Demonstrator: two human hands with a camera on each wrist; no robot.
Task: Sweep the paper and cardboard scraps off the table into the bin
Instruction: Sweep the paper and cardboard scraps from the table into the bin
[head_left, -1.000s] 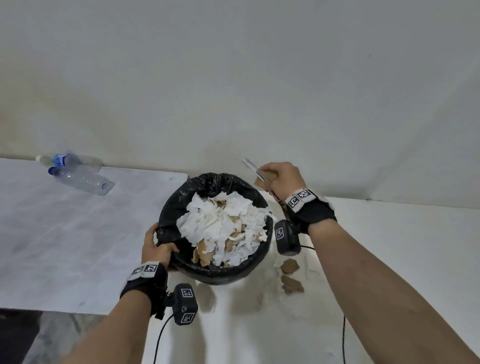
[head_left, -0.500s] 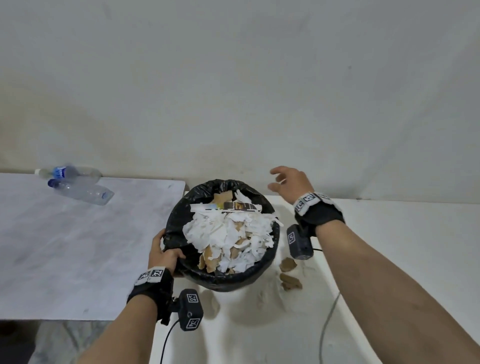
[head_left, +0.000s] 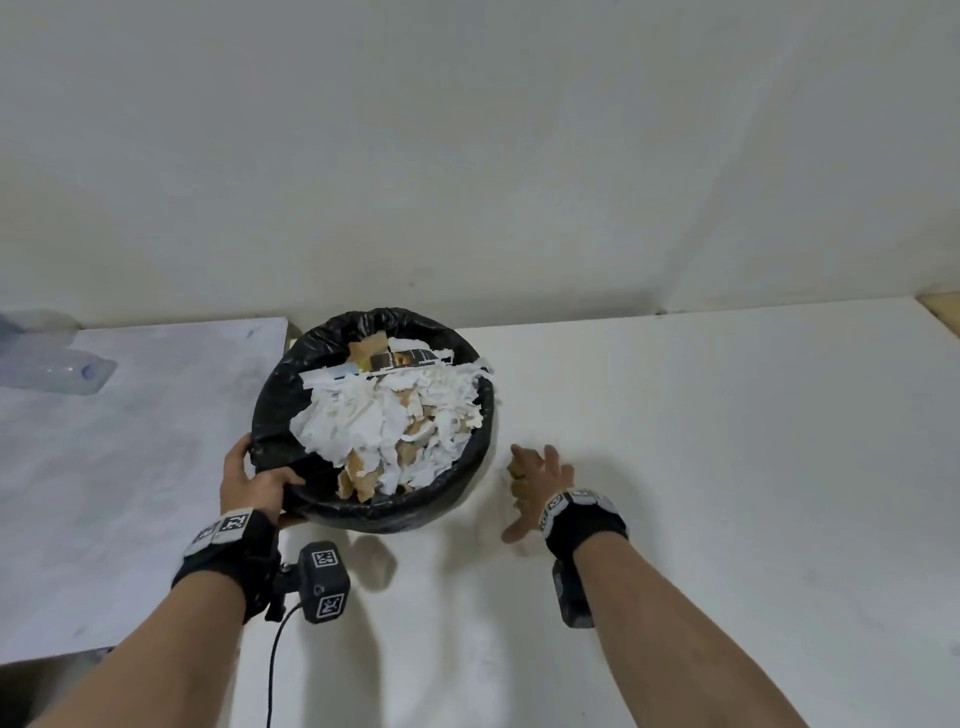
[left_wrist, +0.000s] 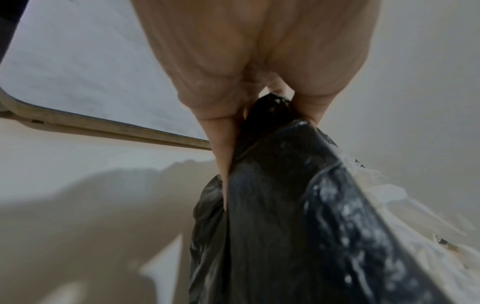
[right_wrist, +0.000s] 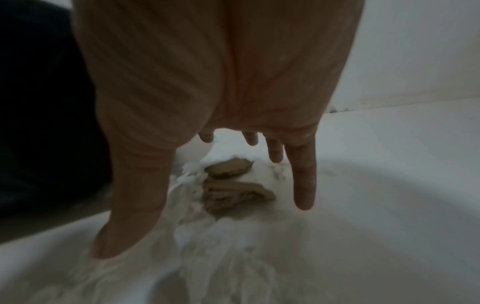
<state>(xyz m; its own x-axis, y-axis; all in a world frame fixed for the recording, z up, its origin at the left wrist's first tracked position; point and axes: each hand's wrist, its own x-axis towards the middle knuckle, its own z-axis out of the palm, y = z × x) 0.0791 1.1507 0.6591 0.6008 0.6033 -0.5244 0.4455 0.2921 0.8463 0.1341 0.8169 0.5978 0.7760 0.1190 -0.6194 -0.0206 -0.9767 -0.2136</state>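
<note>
Lower left of the head view, the left hand (head_left: 253, 480) had its grip clamped on the near rim of the black-lined bin (head_left: 291, 395), thumb inside and fingers outside pinching the liner. Lower right, the right hand (head_left: 537, 480) hovered with its grip released, fingers spread, directly over two brown cardboard scraps (right_wrist: 233, 185) lying on the white counter (head_left: 727, 441) just right of the bin. At centre frame, the bin was heaped with torn paper and cardboard (head_left: 379, 421). Far upper left, blurred plastic bottles (head_left: 57, 371) lay on a grey counter (head_left: 130, 493).
</note>
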